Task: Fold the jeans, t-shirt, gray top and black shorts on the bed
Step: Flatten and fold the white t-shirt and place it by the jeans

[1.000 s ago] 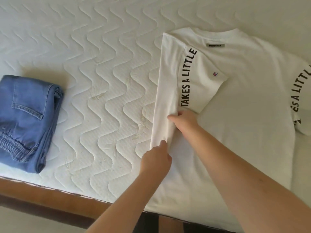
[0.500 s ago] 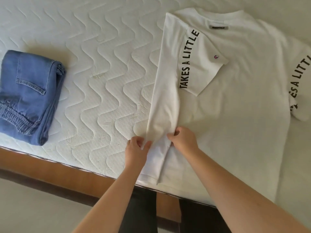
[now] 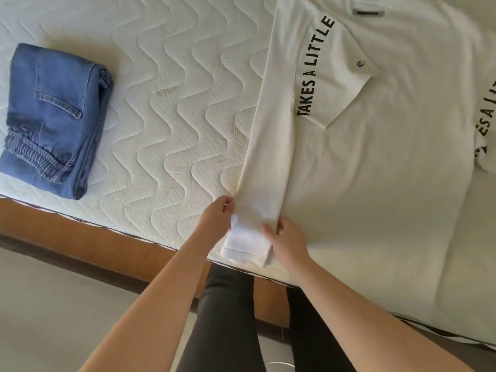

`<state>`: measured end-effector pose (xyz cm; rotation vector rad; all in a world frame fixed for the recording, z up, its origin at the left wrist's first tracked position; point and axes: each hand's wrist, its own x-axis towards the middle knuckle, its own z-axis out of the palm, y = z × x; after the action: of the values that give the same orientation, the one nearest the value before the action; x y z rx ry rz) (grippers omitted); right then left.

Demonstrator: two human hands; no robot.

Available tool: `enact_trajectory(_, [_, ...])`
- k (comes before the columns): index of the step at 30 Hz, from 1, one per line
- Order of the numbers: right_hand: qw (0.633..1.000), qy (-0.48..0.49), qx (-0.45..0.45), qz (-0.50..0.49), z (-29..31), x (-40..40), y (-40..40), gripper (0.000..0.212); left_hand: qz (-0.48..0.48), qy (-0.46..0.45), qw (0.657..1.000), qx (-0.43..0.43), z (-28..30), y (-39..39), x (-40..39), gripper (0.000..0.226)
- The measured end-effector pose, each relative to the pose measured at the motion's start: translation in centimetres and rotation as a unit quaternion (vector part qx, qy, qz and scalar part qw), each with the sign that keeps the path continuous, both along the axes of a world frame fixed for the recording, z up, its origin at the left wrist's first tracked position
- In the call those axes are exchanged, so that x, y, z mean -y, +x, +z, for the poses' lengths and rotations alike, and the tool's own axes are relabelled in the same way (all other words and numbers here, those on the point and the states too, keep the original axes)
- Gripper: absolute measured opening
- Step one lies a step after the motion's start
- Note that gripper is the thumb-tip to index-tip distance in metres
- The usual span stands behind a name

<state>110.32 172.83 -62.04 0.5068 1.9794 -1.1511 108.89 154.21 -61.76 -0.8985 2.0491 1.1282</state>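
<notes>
A white t-shirt (image 3: 381,167) with black lettering lies back up on the bed, its left side and sleeve folded inward as a long strip. My left hand (image 3: 216,220) pinches the strip's outer edge near the hem. My right hand (image 3: 288,241) grips the strip's inner edge just above the hem, thumb on top. The blue jeans (image 3: 51,119) lie folded in a compact stack at the left of the bed. The gray top and black shorts are out of view.
The quilted white mattress (image 3: 171,103) stretches between jeans and shirt. A brown wooden bed frame (image 3: 80,234) runs along the near edge. My dark-clad legs (image 3: 228,318) stand against it on a pale floor (image 3: 53,318).
Both hands slid down the folded strip toward the hem. The left hand moved from on top of the strip to its outer edge. The camera tilted downward.
</notes>
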Motion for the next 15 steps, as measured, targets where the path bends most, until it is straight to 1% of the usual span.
enact_trajectory(2, [0.999,-0.010,0.036,0.026,-0.1,-0.1,0.9,0.032,-0.011,0.026,0.999,0.020,0.0,0.4,0.2,0.032])
enact_trajectory(5, [0.997,-0.008,0.054,0.046,-0.1,0.2,1.7,0.030,-0.052,0.053,0.997,0.030,-0.1,1.2,0.2,0.036])
enact_trajectory(7, [0.998,-0.024,0.039,0.031,-0.1,0.2,2.3,0.027,-0.027,0.071,0.997,0.029,-0.1,1.6,0.1,0.035])
enact_trajectory(9, [0.999,-0.033,0.020,0.025,0.2,-0.1,2.9,0.021,0.024,0.106,0.993,0.045,0.1,1.9,0.4,0.034])
enact_trajectory(11, [0.999,-0.026,0.007,0.047,0.4,-0.6,3.6,0.017,0.086,0.175,0.978,0.077,0.3,2.4,0.5,0.032])
enact_trajectory(12, [0.998,-0.026,0.007,0.052,0.5,-0.8,3.9,0.016,0.099,0.203,0.970,0.090,0.4,2.7,0.5,0.031])
enact_trajectory(13, [0.998,-0.028,0.007,0.049,0.6,-0.9,4.0,0.016,0.091,0.212,0.969,0.092,0.4,3.1,0.4,0.032])
enact_trajectory(15, [0.999,-0.036,0.001,0.029,0.5,-0.9,4.0,0.015,0.057,0.188,0.977,0.081,0.4,3.5,-0.1,0.035])
